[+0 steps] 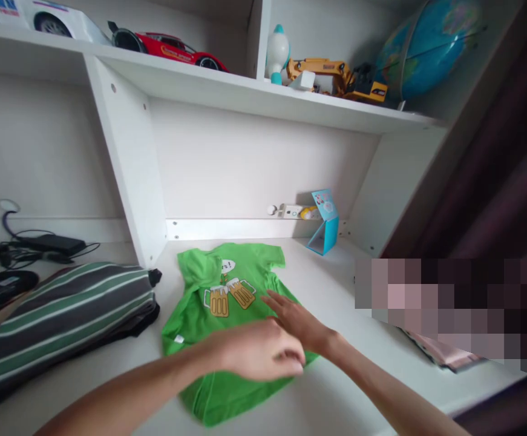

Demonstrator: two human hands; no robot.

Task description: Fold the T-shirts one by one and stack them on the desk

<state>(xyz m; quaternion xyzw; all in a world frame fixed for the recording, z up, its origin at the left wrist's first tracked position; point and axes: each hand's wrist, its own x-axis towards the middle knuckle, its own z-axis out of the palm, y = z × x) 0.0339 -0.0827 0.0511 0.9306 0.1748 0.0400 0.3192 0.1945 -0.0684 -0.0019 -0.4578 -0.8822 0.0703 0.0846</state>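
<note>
the fingers (278, 301) of the right hand (300, 321) are held nearly straight and close together, reaching over green cloth beside a pair of printed mugs; whether the cloth is pressed by them cannot be told. at the left hand (261, 350) the fingers are loosely curled, and whether anything is pinched there cannot be told either. beneath both hands the green shirt (247, 318) is spread on the white desk (327, 284), between a striped garment (72, 315) and a blue stand (331, 233).

the step in hand is judged to be the arranging of the shirt, only partly done: at the far left a flap of cloth is lapped over the front, and part of a speech bubble is covered. for the next move, flat fingers and an even, light stroke seem called for, so that creases are eased without the layers being dragged askew.

the shirt appears to be made of thin, soft, matte knit, wrinkled along its left side, where a small white tag is shown. the striped garment is heaped in a thick, rounded wedge, banded in grey, green and white. the desk is smooth; the stand is stiff-looking and sharply angled.
</note>
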